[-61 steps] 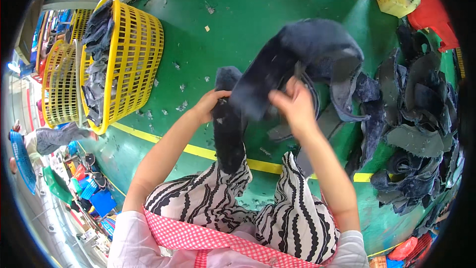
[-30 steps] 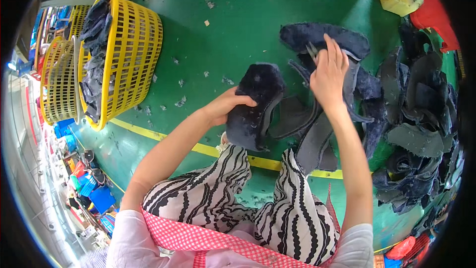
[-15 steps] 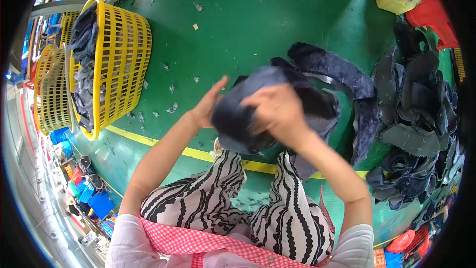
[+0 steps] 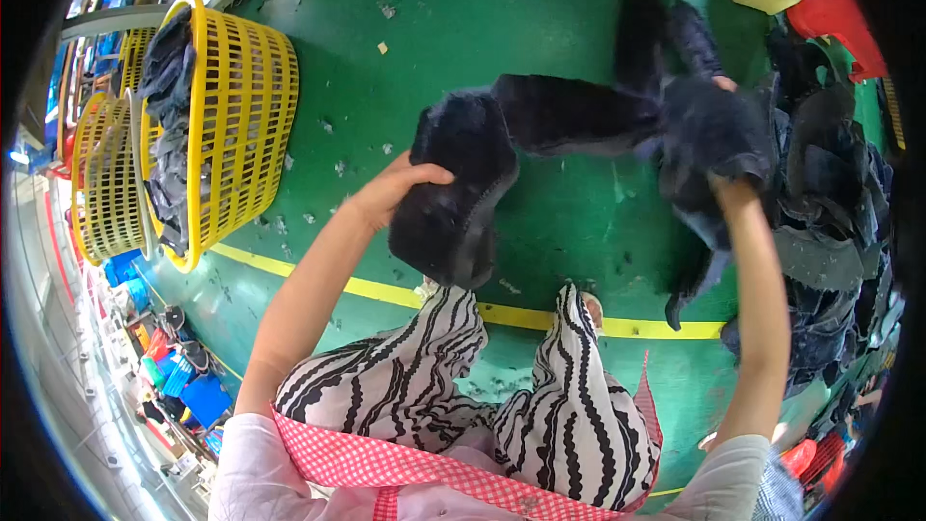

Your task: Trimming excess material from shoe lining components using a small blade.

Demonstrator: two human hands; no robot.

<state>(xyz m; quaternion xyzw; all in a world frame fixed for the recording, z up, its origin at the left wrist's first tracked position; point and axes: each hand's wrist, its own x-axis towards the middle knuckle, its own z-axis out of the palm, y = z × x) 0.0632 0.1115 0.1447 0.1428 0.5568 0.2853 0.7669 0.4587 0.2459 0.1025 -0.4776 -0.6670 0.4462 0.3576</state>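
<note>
Working low over green floor, in striped trousers & red-checked apron. Grips dark plush piece w/ left hand, closed on its left edge, thumb pressed on top, fingers mostly hidden underneath; seen just fwd of left trouser leg. Extends right hand into blurred bunch of dark plush, well apart on right, near heap. Shows only heel of hand & apparently one fingertip at far edge, so can't tell how far open, nor whether gripping or just supporting. Spanning b/w both: dark strip, meeting left-hand piece at one end, bunch at other; can't tell if joined to either.

Judged part-way thru. Counted as done, prob.: heap of plush & grey-backed pieces piled at far right, beside bunch. Left, as far as visible: left-hand piece not yet put down, bunch not yet clear of right hand. Parked at left, well apart from hands: yellow basket holding dark pieces; can't tell if finished or waiting.
</note>
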